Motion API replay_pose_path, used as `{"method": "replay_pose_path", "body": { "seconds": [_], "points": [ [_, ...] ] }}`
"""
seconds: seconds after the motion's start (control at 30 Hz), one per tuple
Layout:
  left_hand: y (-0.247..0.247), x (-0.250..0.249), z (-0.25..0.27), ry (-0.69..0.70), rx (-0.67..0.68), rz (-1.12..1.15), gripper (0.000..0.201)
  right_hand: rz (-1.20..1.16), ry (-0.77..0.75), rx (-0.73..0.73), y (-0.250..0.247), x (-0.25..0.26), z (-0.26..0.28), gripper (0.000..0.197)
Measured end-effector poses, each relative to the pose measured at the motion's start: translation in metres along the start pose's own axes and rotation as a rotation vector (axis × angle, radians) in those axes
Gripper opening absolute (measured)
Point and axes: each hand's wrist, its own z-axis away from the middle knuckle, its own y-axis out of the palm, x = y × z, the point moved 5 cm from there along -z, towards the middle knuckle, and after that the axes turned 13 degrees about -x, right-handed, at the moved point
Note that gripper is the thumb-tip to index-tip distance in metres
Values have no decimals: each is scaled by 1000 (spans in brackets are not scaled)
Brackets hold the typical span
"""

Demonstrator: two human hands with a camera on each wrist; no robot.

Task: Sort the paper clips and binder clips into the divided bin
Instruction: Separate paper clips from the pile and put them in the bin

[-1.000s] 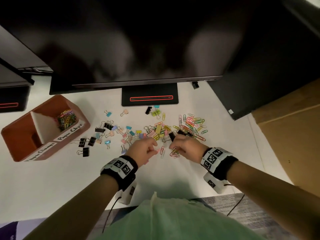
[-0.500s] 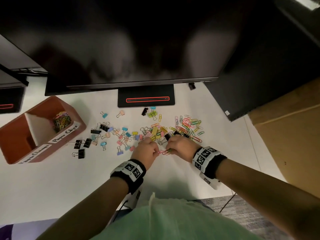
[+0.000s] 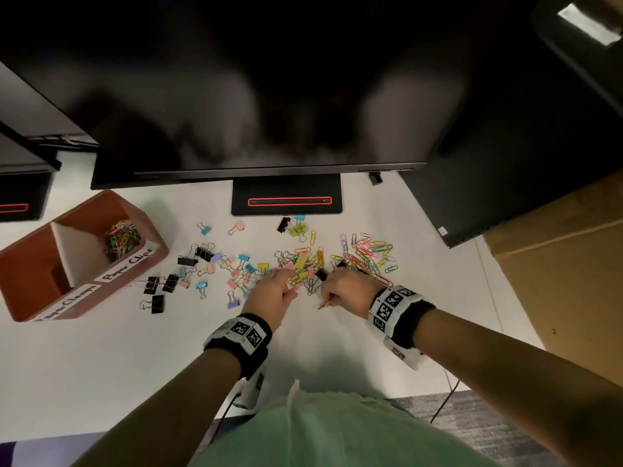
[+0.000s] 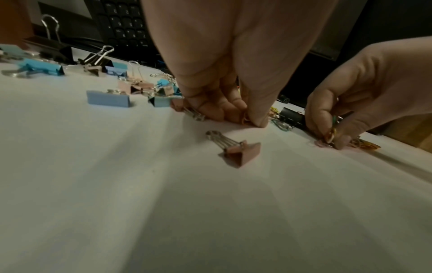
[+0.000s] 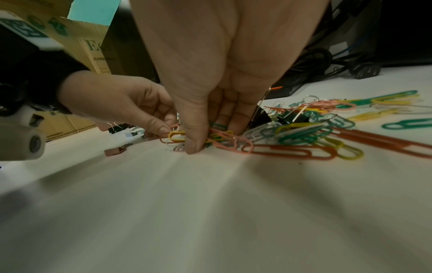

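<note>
Both hands pick paper clips from the pile

The left hand (image 3: 274, 293) and right hand (image 3: 344, 287) pinch paper clips (image 5: 224, 137) on the counter (image 3: 101, 358). Tangled clips could drag binder clips (image 3: 158, 291) along into the wrong side of the divided bin (image 3: 33, 264).

Multicoloured paper clips (image 3: 365, 254), black and pastel binder clips (image 3: 202, 264), terracotta bin (image 3: 20, 264).
</note>
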Motion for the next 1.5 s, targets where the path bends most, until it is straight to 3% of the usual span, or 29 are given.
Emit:
{"method": "replay_pose_path", "body": {
  "seconds": [0.17, 0.3, 0.47, 0.6, 0.87, 1.0, 1.17, 1.3, 1.5],
  "points": [
    [-5, -4, -10, 1, -52, -39, 9, 26, 8, -31, -2, 2, -3, 21],
    [-5, 4, -16, 28, -54, -69, 5, 76, -1, -39, -2, 2, -3, 26],
    [-10, -3, -18, 106, -42, -114, 7, 87, 14, -32, 2, 3, -3, 27],
    [-13, -4, -21, 81, -35, -72, 16, 44, 30, -44, 4, 4, -4, 23],
    [-7, -7, -25, 106, 69, -219, 23, 63, 76, -45, 6, 7, -6, 27],
    [-16, -3, -18, 99, 86, -122, 21, 14, 69, -75, -5, 13, -5, 25],
    [-83, 19, -7, 72, -151, 84, 15, -89, 2, -256, -50, 51, -24, 20],
    [-162, 58, -4, 27, -375, 106, 11, -135, -80, -334, -82, 108, -73, 21],
    [-251, 142, -9, -197, -487, 22, 17, -208, -210, -425, -102, 221, -166, 15]
  ]
}}
